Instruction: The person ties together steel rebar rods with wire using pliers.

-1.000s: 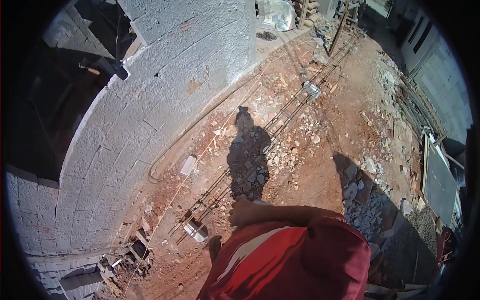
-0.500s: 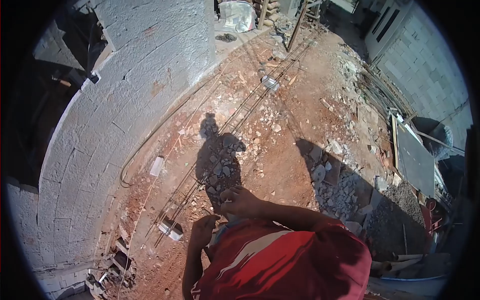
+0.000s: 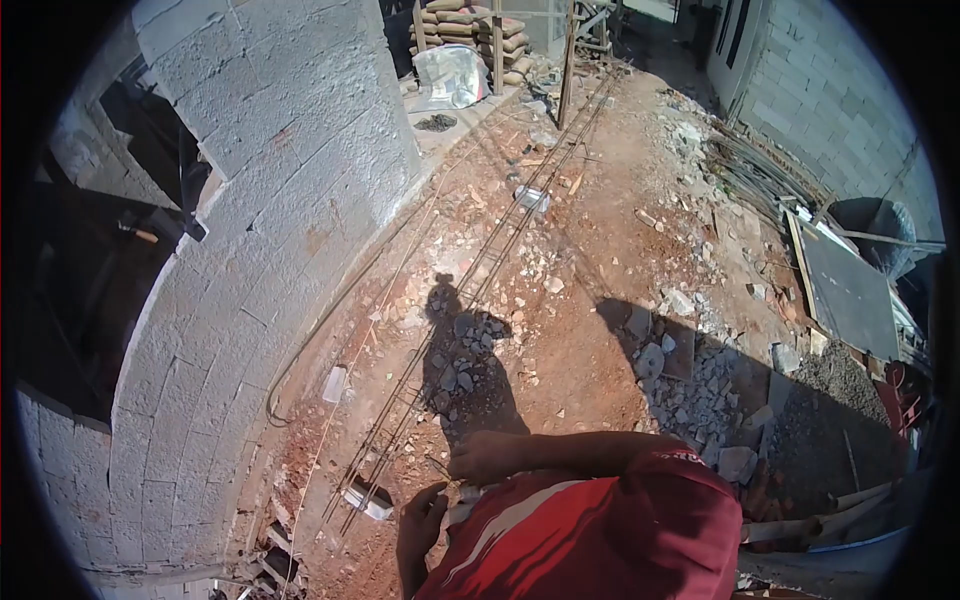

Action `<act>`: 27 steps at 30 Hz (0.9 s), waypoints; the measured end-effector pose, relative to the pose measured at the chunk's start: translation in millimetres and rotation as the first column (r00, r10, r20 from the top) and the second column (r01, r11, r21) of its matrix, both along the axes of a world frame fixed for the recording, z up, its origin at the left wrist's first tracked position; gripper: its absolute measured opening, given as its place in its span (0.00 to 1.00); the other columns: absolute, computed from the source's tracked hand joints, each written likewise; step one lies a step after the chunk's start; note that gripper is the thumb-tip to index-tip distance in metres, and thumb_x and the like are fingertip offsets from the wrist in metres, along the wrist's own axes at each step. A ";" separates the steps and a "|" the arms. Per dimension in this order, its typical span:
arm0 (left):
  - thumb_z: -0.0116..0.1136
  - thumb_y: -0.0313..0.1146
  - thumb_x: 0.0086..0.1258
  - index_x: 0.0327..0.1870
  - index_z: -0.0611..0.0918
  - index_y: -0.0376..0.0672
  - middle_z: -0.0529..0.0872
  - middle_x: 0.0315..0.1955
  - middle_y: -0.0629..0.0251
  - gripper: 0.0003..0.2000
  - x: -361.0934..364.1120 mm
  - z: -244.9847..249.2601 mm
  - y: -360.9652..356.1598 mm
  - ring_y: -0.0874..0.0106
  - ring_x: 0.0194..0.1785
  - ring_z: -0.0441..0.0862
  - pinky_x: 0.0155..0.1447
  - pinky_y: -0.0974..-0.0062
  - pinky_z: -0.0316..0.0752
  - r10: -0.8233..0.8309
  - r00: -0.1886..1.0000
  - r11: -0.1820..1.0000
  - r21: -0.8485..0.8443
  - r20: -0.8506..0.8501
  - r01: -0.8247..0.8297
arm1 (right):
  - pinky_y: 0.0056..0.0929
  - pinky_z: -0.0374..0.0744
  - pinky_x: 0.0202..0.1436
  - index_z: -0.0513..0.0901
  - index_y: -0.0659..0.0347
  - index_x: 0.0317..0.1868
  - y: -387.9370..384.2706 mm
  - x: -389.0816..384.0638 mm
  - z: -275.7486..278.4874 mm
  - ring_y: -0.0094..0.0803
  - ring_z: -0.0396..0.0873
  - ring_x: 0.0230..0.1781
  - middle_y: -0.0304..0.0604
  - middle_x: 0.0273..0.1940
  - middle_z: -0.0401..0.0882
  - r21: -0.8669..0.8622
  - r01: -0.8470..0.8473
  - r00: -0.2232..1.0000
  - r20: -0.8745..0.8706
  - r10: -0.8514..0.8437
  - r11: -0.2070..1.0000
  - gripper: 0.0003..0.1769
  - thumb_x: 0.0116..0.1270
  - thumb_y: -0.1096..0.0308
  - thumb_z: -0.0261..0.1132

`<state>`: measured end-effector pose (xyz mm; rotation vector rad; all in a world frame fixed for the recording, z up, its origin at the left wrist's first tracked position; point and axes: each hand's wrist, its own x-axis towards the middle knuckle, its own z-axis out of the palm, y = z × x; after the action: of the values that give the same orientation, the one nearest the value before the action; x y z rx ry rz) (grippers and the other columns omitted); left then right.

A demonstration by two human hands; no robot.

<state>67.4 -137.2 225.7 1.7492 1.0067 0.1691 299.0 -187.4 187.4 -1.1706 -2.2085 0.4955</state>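
My left hand (image 3: 422, 520) is low in the view, in front of the red shirt, its fingers bent; whether it holds anything is too small to tell. My right hand (image 3: 480, 458) is just above and to the right, fingers curled, with a thin dark thing near its fingertips that I cannot make out. A long rebar cage (image 3: 400, 395) lies on the reddish ground left of my hands. Pale blocks sit under it, one near (image 3: 368, 500) and one farther off (image 3: 531, 199).
A grey block wall (image 3: 250, 250) curves along the left. Rubble (image 3: 690, 385) and a dark board (image 3: 845, 285) are on the right, beside bundled bars (image 3: 765, 170). A wooden post (image 3: 567, 70) stands ahead, near stacked bags (image 3: 512, 45). A thin string runs along the wall.
The view has tilted up, so the ground and wall appear lower. My hands sit lower in the frame, and my right hand looks more turned down.
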 end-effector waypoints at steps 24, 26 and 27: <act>0.59 0.29 0.68 0.42 0.86 0.35 0.85 0.31 0.58 0.08 57.4 19.8 -69.5 0.72 0.34 0.80 0.40 0.74 0.74 -0.089 0.971 0.969 0.246 0.221 0.033 | 0.37 0.79 0.31 0.78 0.58 0.30 -78.6 29.2 30.6 0.38 0.82 0.34 0.40 0.29 0.77 0.169 0.061 0.959 0.263 -0.104 0.984 0.06 0.59 0.65 0.60; 0.58 0.28 0.69 0.42 0.86 0.37 0.85 0.32 0.57 0.07 65.5 30.1 -82.2 0.70 0.34 0.80 0.40 0.74 0.74 -0.007 0.994 0.948 0.318 0.107 -0.028 | 0.39 0.79 0.34 0.77 0.59 0.33 -70.2 29.1 39.5 0.40 0.81 0.35 0.41 0.33 0.77 -0.075 0.086 0.941 0.335 -0.056 0.993 0.09 0.63 0.62 0.60; 0.58 0.28 0.69 0.42 0.86 0.37 0.85 0.32 0.57 0.07 62.9 24.9 -77.7 0.70 0.34 0.80 0.40 0.74 0.74 0.012 0.994 0.948 0.314 0.108 -0.046 | 0.39 0.79 0.34 0.77 0.59 0.33 -66.5 29.4 39.5 0.40 0.81 0.35 0.41 0.33 0.77 -0.080 0.068 0.941 0.336 -0.037 0.994 0.09 0.63 0.62 0.60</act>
<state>130.3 -214.9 250.6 1.9921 0.9680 0.4591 328.4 -254.0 226.9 -1.4487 -2.4521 0.4010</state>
